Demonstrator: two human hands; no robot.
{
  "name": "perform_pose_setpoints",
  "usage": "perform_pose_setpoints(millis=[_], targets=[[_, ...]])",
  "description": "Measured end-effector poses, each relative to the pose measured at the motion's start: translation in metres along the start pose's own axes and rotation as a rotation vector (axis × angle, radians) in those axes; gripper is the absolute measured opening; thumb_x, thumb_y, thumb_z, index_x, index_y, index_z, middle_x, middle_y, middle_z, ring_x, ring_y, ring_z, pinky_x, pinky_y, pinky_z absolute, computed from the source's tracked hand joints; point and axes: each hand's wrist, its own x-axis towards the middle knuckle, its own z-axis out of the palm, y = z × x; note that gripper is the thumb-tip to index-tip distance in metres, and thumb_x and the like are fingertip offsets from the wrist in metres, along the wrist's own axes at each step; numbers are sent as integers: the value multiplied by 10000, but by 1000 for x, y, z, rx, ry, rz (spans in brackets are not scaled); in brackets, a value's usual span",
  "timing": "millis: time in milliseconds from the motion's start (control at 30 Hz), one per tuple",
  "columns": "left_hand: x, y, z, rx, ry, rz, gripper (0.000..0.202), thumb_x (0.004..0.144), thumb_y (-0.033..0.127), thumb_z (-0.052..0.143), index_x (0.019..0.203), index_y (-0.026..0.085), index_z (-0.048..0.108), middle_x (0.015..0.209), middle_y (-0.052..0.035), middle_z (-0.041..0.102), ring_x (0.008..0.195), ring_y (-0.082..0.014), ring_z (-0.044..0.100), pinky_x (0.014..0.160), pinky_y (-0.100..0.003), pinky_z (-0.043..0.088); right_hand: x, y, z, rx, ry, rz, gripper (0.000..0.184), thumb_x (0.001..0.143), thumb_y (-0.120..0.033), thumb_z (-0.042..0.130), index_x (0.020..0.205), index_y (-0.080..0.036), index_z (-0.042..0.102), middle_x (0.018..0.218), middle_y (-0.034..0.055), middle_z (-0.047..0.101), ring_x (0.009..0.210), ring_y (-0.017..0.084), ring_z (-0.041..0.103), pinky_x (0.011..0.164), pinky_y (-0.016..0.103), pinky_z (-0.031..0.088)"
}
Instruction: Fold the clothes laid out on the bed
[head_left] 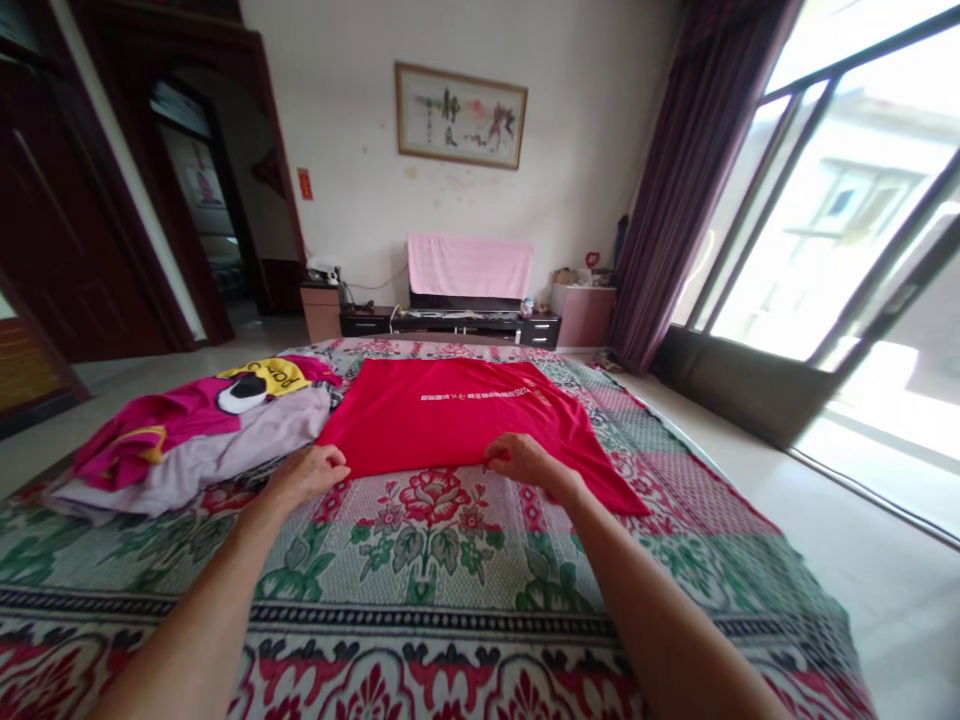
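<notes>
A red T-shirt (420, 430) with a line of white print lies spread on a flowered blanket (420, 560). My left hand (319, 470) is closed, its fingers pinching the near left corner of the shirt. Along the same near edge, further right, my right hand (521, 460) pinches the cloth between thumb and fingers. A sleeve-like part of the shirt reaches out to the right past my right wrist. Left of the shirt lies a pile of clothes (202, 430), magenta and yellow over pale lilac, close to my left hand.
Beyond the blanket stands a low black cabinet (450, 326) with a television under a pink towel (471, 266). A purple curtain (667, 190) and large glass doors (840, 220) are on the right. A dark doorway (225, 180) opens at the left.
</notes>
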Motion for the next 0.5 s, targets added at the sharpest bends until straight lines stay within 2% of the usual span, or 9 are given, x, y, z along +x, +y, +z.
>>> perform_pose_setpoints(millis=[133, 233, 400, 500], targets=[[2, 0, -1, -34, -28, -20, 277, 741, 410, 534, 871, 216, 683, 728, 1, 669, 719, -153, 599, 612, -217, 382, -27, 19, -40, -72, -192, 220, 219, 686, -183, 654, 892, -176, 727, 850, 36, 702, 762, 171, 608, 687, 257, 438], [3, -1, -1, -54, -27, -24, 266, 725, 404, 547, 853, 213, 683, 724, 0, 667, 715, -156, 599, 611, -219, 383, -46, 27, -59, -127, -284, 347, 345, 614, -221, 724, 957, -180, 712, 919, 39, 688, 816, 189, 606, 733, 279, 455], [5, -4, 1, -77, -13, -10, 278, 705, 413, 559, 849, 212, 687, 700, 4, 659, 692, -151, 595, 598, -219, 379, -67, 37, -75, -188, -420, 487, 593, 571, -375, 773, 1115, -177, 646, 1078, 70, 626, 936, 218, 585, 805, 306, 454], [6, -7, 2, -106, -17, -10, 279, 683, 407, 572, 845, 211, 686, 686, 13, 656, 665, -142, 591, 587, -216, 377, -75, 45, -78, -223, -445, 522, 685, 528, -411, 788, 1155, -183, 632, 1100, 82, 605, 950, 240, 583, 812, 318, 457]])
